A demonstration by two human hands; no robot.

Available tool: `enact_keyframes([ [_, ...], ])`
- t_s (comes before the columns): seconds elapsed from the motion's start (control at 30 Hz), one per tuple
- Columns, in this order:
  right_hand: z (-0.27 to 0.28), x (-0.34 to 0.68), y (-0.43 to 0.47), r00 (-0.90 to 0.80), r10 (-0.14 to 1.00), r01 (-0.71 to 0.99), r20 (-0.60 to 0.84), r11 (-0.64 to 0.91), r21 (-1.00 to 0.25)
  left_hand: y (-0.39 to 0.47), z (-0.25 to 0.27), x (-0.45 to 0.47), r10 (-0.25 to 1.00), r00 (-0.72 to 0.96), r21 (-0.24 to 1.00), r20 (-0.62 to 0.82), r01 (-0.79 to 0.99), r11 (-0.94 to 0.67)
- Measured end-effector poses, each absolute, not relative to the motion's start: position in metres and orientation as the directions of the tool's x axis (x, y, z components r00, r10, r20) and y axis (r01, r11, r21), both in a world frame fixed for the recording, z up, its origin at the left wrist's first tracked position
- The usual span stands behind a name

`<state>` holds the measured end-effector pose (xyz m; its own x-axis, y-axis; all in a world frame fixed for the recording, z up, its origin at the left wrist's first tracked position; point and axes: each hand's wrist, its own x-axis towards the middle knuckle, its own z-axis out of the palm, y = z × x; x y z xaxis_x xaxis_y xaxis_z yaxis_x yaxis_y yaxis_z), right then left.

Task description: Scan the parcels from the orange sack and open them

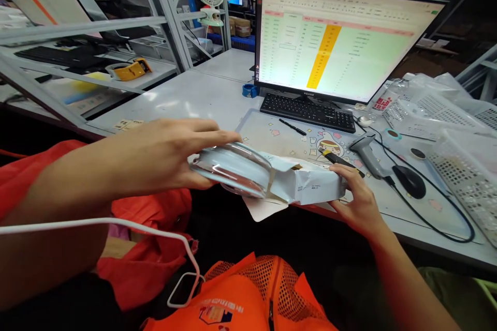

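My left hand is closed around a rounded clear plastic package with something pale blue or white inside. The package's right end meets the open end of a pale blue cardboard box, and whether part of it sits inside I cannot tell. One box flap hangs down below the package. With the fingers above and the thumb below, my right hand grips the box's far right end. Both things are held over the desk's front edge. Just behind the right hand lies a black-and-yellow utility knife.
A monitor and black keyboard stand behind, with a pen in front. To the right are a grey barcode scanner, a black mouse, cables and white baskets. Blue tape sits left of the keyboard. A metal frame rises at left.
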<state>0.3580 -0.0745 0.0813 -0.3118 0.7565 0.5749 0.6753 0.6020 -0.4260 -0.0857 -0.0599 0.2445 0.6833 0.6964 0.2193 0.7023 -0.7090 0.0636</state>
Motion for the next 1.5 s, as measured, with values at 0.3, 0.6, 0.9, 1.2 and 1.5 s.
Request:
enact_keyframes([
  [0.3, 0.074, 0.357, -0.075, -0.305, 0.746, 0.646, 0.592, 0.619, -0.447, -0.073, 0.216, -0.048, 0.665, 0.581, -0.072, 0.469, 0.776, -0.627],
  [0.6, 0.050, 0.368, -0.073, -0.230, 0.851, 0.529, 0.473, 0.517, -0.673, -0.042, 0.208, -0.061, 0.558, 0.598, 0.197, 0.576, 0.561, -0.804],
  [0.9, 0.068, 0.359, -0.065, -0.306, 0.813, 0.595, 0.495, 0.569, -0.568, -0.056, 0.237, -0.033, 0.605, 0.723, 0.000, 0.333, 0.642, -0.767],
  [1.2, 0.046, 0.358, -0.061, -0.128, 0.886, 0.543, 0.446, 0.438, -0.716, -0.049, 0.172, -0.020, 0.444, 0.547, 0.115, 0.710, 0.531, -0.839],
  [1.5, 0.035, 0.343, -0.072, -0.030, 0.906, 0.509, 0.421, 0.377, -0.774, -0.040, 0.203, -0.020, 0.583, 0.701, 0.245, 0.410, 0.532, -0.811],
])
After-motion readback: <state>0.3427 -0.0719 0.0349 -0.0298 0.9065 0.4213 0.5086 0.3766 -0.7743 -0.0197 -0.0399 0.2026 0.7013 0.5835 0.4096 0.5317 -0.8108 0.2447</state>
